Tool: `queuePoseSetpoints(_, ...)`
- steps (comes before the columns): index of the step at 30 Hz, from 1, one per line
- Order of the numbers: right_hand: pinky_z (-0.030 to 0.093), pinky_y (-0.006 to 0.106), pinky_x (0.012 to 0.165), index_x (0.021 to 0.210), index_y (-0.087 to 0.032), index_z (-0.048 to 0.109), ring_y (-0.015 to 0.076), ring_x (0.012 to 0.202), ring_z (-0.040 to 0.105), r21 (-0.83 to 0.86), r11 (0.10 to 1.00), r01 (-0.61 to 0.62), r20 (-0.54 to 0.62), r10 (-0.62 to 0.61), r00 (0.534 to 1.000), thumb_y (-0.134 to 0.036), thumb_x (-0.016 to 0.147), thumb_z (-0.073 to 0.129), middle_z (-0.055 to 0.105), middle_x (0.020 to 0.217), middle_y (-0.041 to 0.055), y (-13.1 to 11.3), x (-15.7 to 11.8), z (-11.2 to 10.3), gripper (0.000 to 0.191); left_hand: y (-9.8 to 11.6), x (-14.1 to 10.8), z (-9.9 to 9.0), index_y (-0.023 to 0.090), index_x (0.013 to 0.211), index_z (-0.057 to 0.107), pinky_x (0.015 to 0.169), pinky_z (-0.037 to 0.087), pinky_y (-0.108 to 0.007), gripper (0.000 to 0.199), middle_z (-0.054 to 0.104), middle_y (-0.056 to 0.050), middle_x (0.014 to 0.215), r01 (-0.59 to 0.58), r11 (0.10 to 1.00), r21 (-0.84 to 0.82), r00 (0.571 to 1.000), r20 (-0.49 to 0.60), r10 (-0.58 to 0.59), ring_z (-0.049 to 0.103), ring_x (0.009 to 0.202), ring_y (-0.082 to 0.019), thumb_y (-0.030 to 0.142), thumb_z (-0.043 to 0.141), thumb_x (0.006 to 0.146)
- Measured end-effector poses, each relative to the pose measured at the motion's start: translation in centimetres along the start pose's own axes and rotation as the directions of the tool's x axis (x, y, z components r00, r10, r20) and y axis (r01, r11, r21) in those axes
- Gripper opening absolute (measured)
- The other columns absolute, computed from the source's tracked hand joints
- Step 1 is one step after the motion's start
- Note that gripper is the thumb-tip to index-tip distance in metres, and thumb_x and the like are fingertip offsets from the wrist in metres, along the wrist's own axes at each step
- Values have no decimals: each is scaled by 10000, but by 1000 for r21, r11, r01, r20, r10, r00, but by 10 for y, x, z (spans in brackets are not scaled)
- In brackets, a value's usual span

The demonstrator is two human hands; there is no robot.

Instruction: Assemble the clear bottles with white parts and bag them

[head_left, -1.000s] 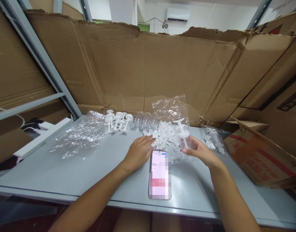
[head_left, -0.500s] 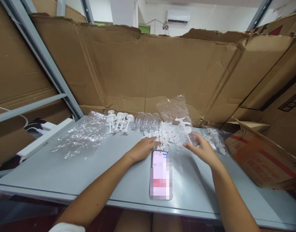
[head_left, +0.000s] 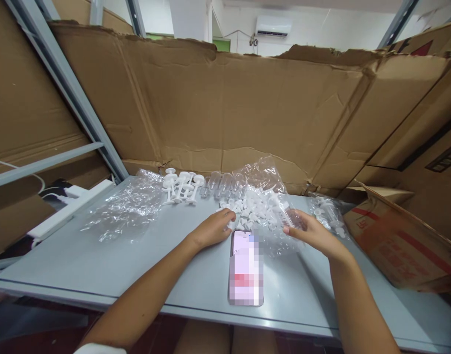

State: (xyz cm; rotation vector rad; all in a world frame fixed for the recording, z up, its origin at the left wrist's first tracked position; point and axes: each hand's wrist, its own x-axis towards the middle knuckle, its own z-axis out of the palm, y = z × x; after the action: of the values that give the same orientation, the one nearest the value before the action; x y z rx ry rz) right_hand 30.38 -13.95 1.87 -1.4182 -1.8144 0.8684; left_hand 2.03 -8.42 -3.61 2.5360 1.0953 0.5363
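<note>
L hand [head_left: 210,230]: fingers curled in, narrow gap btwn thumb & index, at the near L edge of the pile of small white parts [head_left: 252,209]. White bit shows in that gap; can't tell if pinched or just behind. R hand [head_left: 316,233]: fingers part-closed in a C round a clear barrel [head_left: 289,217], thumb on near side, rest on far side. Barrel is at R end of the pile, tilted, blurry; bag film overlaps it, so can't tell if it's inside.

Containers: clear bag [head_left: 264,172] stands crumpled behind the pile, film running down twd R hand; unclear how many white pcs are in it vs. on the worktop [head_left: 148,268]. Smaller clear bag [head_left: 327,214] R of R hand, w/ clear & white pcs inside. Big crumpled clear bag [head_left: 124,206] far L, lying flat-ish, contents n/a to tell. Cardboard box [head_left: 406,241] at R edge, tilted, flap up, inside hidden.

Back row, L of the pile: white plungers [head_left: 183,187] bunched tog., then clear tubes [head_left: 225,184] side by side, just beside them. Phone [head_left: 246,268] flat in front of the pile, btwn the hands, screen mostly pixelated.
</note>
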Motion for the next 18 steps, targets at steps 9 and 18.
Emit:
queuePoseSetpoints(9,441,399,809,971,-213,601,279,919,557,5,1000,1,160,-2,987,-402,712,636,631,962,58,0,-2,-1,322,8,-3,0,191,936,517,720,417,-298,294,519,-81,1016,101,987,129,994,34,-106,557,840,-204,57,405,699)
queuePoseSetpoints(18,451,357,774,932,-214,637,241,833,565,-5,1000,18,314,-15,949,-368,696,640,641,900,32,-6,-2,0,282,7,-13,0,195,891,528,635,410,-302,232,494,-76,999,199,968,151,974,83,-213,577,709,-202,134,438,687)
